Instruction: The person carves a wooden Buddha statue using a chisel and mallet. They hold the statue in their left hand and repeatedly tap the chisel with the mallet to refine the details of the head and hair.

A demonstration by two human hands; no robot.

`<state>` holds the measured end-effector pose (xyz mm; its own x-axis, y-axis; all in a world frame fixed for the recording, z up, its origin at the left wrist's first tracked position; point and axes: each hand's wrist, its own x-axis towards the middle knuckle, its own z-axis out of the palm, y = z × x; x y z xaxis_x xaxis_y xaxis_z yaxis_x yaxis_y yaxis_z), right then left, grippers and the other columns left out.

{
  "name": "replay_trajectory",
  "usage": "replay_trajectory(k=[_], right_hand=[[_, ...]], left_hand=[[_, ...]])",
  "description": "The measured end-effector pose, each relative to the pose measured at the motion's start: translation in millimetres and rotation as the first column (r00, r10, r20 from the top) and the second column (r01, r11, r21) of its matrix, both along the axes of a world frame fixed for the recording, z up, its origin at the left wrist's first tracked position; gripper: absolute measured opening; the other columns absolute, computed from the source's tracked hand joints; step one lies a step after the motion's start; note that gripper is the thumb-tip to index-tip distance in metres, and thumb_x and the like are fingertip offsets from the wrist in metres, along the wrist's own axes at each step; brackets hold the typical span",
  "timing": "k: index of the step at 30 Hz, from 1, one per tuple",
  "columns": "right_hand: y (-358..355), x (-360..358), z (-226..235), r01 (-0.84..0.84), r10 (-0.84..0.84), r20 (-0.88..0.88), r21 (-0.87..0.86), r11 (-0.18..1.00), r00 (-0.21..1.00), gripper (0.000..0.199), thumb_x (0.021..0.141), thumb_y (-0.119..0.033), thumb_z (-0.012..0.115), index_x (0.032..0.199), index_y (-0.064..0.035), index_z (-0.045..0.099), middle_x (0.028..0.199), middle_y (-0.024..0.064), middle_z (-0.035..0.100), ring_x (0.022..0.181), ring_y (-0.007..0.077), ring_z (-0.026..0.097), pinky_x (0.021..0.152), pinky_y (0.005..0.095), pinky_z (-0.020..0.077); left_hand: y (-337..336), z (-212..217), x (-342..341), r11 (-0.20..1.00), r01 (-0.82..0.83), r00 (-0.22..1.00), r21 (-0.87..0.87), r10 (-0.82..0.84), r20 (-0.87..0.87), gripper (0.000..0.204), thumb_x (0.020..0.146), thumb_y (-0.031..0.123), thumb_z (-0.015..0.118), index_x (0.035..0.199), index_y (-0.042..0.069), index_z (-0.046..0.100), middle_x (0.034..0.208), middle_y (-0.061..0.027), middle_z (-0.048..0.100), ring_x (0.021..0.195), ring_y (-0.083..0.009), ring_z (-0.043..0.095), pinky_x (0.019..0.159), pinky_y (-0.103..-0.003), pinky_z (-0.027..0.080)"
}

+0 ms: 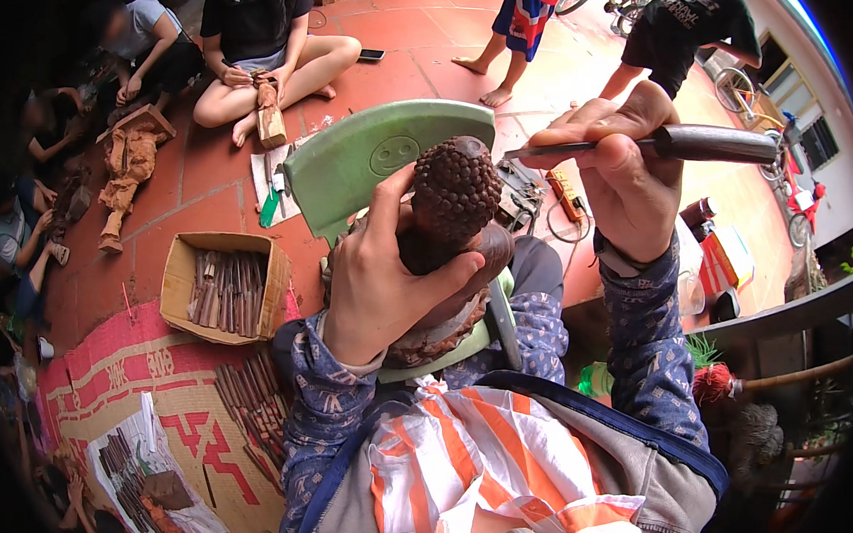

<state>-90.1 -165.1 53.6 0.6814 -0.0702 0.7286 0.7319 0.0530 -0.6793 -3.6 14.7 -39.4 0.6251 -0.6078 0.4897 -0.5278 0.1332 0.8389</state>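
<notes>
Currently holding the dark carving (pixel 458 186) and the chisel (pixel 713 143)

Your left hand (pixel 382 279) is clamping its grip around the carving, just below the knobbly top; the carving is sitting in front of you, on your side of the green chair (pixel 339 180)'s backrest. Your right hand (pixel 629 171) is pinching the chisel, grip closed on it, with the blade pointing left; its tip is showing near the knobbly top, though whether they are touching is hard to tell.

The backrest's curved edge is rising just beyond the carving, standing in your way there. Past it, the tiled floor (pixel 413 68) is stretching between a seated person (pixel 256 21) and a standing person in blue shorts (pixel 518 25). On your left, a cardboard box (pixel 276 283) is holding tools (pixel 227 295), and loose tools (pixel 250 407) are lying near your left sleeve (pixel 328 406). An orange power strip (pixel 567 194) is lying left of your right wrist.
</notes>
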Motion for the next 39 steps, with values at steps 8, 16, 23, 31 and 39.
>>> replay_trajectory(k=[8, 16, 23, 31, 39], right_hand=[[-2.0, -13.6, -47.8, 0.384, -0.381, -0.049, 0.140, 0.913, 0.923, 0.013, 0.096, -0.010, 0.053, 0.096, 0.0014, 0.048, 0.092, 0.0259, 0.067, 0.082, 0.0280, 0.070, 0.071, 0.0339, 0.0586], [22.2, 2.7, -40.6, 0.207, -0.210, 0.004, 0.151, 0.967, 0.978, 0.013, 0.090, 0.002, 0.061, 0.090, 0.0017, 0.048, 0.088, 0.0184, 0.067, 0.089, 0.0199, 0.067, 0.074, 0.0278, 0.0555], [9.8, 2.2, -20.4, 0.211, -0.226, -0.123, -0.126, 0.969, 0.966, 0.015, 0.089, 0.005, 0.059, 0.087, 0.0015, 0.044, 0.082, 0.0131, 0.063, 0.086, 0.0196, 0.065, 0.073, 0.0263, 0.0528], [7.9, 9.8, -0.5, 0.149, -0.137, 0.063, -0.246, 0.958, 0.989, 0.018, 0.088, 0.006, 0.060, 0.084, 0.0006, 0.043, 0.081, 0.0161, 0.064, 0.087, 0.0231, 0.069, 0.073, 0.0268, 0.0564], [12.6, 10.1, 2.4, 0.178, -0.164, 0.075, -0.242, 0.954, 0.984, 0.017, 0.086, 0.005, 0.063, 0.080, 0.0025, 0.048, 0.079, 0.0137, 0.064, 0.083, 0.0200, 0.069, 0.071, 0.0270, 0.0548]], left_hand=[[5.8, 10.1, 0.8, 0.998, 0.038, 0.999, 0.054, -0.038, 0.000, 0.079, 0.073, 0.022, 0.081, 0.134, 0.001, 0.036, 0.105, -0.0190, 0.064, 0.096, -0.0280, 0.066, 0.081, -0.038, 0.052], [2.5, 25.4, -3.0, 0.991, -0.031, 0.999, 0.129, 0.027, 0.031, 0.078, 0.073, 0.020, 0.081, 0.133, 0.003, 0.034, 0.110, -0.0182, 0.062, 0.099, -0.0295, 0.066, 0.084, -0.038, 0.051], [1.7, 26.8, -7.6, 0.961, -0.136, 0.990, 0.242, 0.141, -0.006, 0.076, 0.071, 0.026, 0.081, 0.130, 0.005, 0.038, 0.104, -0.0182, 0.064, 0.096, -0.0323, 0.067, 0.079, -0.040, 0.053], [0.0, 22.9, -7.1, 0.966, -0.151, 0.988, 0.211, 0.145, 0.047, 0.074, 0.071, 0.027, 0.081, 0.128, 0.004, 0.039, 0.100, -0.0183, 0.065, 0.092, -0.0336, 0.068, 0.077, -0.040, 0.053], [1.3, 22.2, -5.9, 0.965, -0.149, 0.989, 0.218, 0.143, 0.041, 0.074, 0.072, 0.028, 0.080, 0.129, 0.004, 0.040, 0.100, -0.0193, 0.065, 0.091, -0.0354, 0.068, 0.075, -0.042, 0.053]])
